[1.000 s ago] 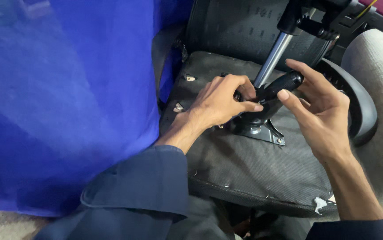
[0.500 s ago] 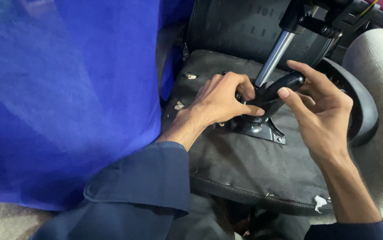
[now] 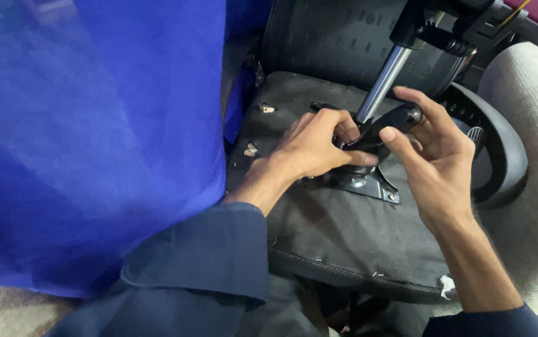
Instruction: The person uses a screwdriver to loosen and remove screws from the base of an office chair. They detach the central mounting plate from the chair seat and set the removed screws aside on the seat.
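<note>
The black lever handle [image 3: 386, 125] juts from the metal mounting plate [image 3: 362, 182] on the upturned office chair seat underside [image 3: 344, 231]; left hand [image 3: 315, 146] curls round its base, right hand [image 3: 434, 146] pinches its tip; rigid, smooth, probably slippery, best gripped mid-handle.

No pkgs, labels, signs or screens in view.
</note>
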